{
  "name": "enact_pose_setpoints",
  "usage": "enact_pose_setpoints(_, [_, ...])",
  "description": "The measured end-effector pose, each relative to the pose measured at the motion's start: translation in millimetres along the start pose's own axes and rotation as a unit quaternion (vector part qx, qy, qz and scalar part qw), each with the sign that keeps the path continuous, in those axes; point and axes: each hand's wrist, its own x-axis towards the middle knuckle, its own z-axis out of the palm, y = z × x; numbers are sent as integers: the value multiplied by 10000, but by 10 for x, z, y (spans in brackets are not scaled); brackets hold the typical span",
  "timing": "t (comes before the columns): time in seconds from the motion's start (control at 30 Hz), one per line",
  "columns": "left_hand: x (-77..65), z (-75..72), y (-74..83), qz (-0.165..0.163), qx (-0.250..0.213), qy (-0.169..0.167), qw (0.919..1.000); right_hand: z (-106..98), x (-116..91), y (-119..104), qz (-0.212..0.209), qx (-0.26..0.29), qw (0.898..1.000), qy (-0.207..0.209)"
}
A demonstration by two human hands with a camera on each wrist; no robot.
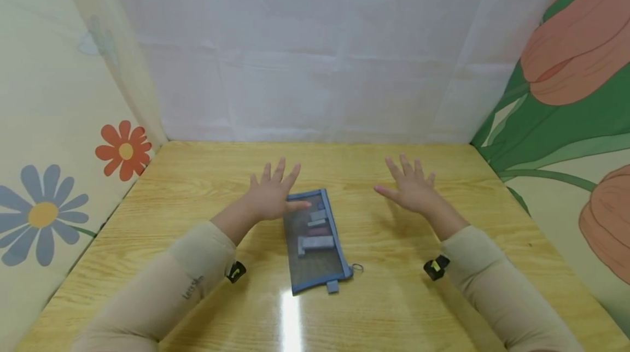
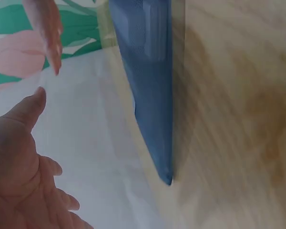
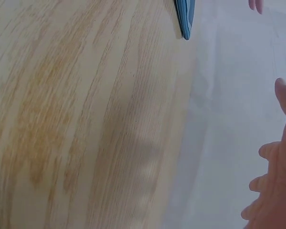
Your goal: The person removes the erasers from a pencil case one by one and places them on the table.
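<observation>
A blue-edged mesh zipper pouch (image 1: 315,267) lies flat on the wooden table, with several small block-like items showing through its mesh. A metal ring and a small tab stick out at its near end. My left hand (image 1: 269,198) hovers over the pouch's far left corner, fingers spread, holding nothing. To the right of the pouch, my right hand (image 1: 412,191) is held above the table, also spread and bare. The left wrist view shows the pouch (image 2: 152,100) beside the left hand (image 2: 24,176); only a corner of the pouch (image 3: 184,19) appears near the right hand (image 3: 279,176).
The wooden table (image 1: 206,177) reaches back to a white cloth backdrop (image 1: 315,68). Flower-painted panels stand at the left (image 1: 44,122) and right (image 1: 566,122). Both wrists carry small black devices on light sleeves.
</observation>
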Motion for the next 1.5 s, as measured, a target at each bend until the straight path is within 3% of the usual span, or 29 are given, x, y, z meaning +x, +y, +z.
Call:
enact_pose_setpoints(0.2, [11, 173, 132, 371, 201, -239, 9988, -11, 4, 2, -60, 92, 9999, -79])
enact_pose_setpoints(0.63, [-29, 461, 344, 682, 476, -1050, 9910, 6, 10, 27, -120, 168, 9998, -70])
enact_pose_setpoints(0.77, [-35, 531, 379, 872, 593, -1233, 9868, 4, 9, 19, -118, 201, 9997, -86])
enact_pose_setpoints(0.93, [-25, 607, 420, 864, 705, -1319, 9850, 4, 10, 16, -109, 191, 9997, -105])
enact_pose_setpoints(1.17, [-28, 564, 472, 833, 786, -1387, 9837, 21, 14, 11, -215, 260, 9994, -103])
enact_pose_setpoints(1.5, [64, 533, 372, 915, 766, -1399, 9830, 69, 30, -21, -245, 301, 9992, -79])
